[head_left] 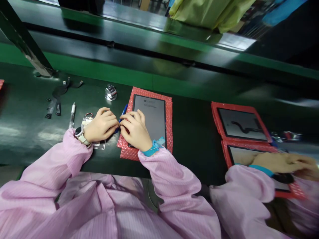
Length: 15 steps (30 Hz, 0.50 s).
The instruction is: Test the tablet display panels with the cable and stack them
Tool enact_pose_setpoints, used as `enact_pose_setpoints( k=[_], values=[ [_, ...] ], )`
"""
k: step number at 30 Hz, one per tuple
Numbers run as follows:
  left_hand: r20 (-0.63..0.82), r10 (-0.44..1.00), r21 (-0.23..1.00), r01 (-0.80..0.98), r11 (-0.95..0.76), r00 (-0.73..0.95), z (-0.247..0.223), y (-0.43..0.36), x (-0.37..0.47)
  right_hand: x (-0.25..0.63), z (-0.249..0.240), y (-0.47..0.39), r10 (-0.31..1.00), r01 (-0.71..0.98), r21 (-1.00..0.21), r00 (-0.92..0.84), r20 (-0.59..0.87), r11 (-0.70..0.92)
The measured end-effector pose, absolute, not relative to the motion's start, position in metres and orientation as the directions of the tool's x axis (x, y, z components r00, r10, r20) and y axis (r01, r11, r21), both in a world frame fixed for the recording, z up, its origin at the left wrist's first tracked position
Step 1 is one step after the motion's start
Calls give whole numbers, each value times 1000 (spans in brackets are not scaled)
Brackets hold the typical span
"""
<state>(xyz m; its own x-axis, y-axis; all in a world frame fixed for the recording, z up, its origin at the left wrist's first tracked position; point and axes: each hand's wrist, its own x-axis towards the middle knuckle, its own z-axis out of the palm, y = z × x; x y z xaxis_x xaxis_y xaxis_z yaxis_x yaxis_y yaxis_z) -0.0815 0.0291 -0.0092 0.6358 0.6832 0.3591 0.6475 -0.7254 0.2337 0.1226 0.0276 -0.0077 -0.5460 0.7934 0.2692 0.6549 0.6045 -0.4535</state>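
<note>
My left hand (102, 125), with a watch at its wrist, meets my right hand (135, 128) at the fingertips, beside the left edge of a dark-framed screen panel (153, 116). The panel lies on red bubble wrap (168, 129). A blue pen (124, 111) passes behind the joined fingertips. Both hands have their fingers closed together; something small and dark may be between them, but it is too small to name. Under my left wrist, a battery-like part with wires (87, 120) and a white-edged sheet (100, 145) are partly hidden.
A silver tally counter (110, 92) stands behind my hands. Left lie a white pen (72, 114) and black flex cables (58, 96). Two more panels (241, 123) on red wrap are at the right, near a co-worker's hands (281, 162). A green ledge (112, 72) runs along the back.
</note>
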Motion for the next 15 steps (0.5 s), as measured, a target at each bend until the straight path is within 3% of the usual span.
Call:
enact_pose_setpoints(
  k=[11,15],
  values=[
    [398,668,170,665,-727,628,-12,28,-80,123,-8,28,803,653,-479,-541,248,587],
    [402,733,256,701,-665,549,-9,30,-82,129,-3,31,808,620,-534,-535,248,575]
  ],
)
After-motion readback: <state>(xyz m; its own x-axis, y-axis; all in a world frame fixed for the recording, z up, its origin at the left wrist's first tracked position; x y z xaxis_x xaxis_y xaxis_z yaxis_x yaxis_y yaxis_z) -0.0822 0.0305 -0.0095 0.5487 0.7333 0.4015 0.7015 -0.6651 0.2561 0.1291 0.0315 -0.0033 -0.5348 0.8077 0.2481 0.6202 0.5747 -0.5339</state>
